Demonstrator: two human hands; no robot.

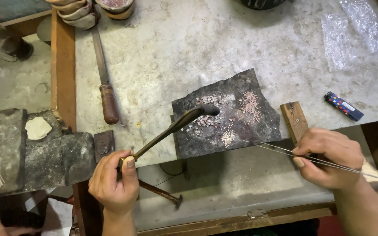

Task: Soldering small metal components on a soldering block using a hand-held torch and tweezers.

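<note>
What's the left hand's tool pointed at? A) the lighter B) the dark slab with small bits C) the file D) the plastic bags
B: the left hand holds a bent torch whose tip sits over the dark slab strewn with small bits.

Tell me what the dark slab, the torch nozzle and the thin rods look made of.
Dark slab: apparently charcoal or fired block, matte, scorched, ragged-edged. Torch nozzle, held by the left hand: dull brownish metal, maybe brass. Thin rods in the right hand: bright steel-like wire.
</note>
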